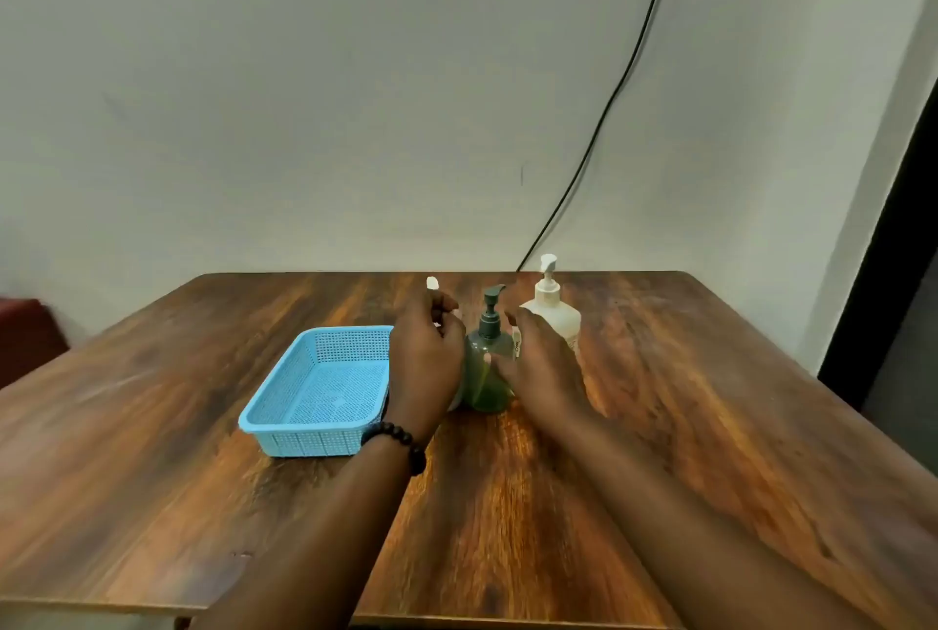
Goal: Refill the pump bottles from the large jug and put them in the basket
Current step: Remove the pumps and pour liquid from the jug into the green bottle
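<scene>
Though blurred, both hands' fingers loosely apart, left hand point(424, 365) hiding a white bottle point(453, 401) beside the green bottle point(488, 375).

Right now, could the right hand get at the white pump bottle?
Probably yes: the right hand is just in front of the white pump bottle, and nothing lies between them.

Left hand point(424, 357) hides a white bottle point(432, 285).
</scene>
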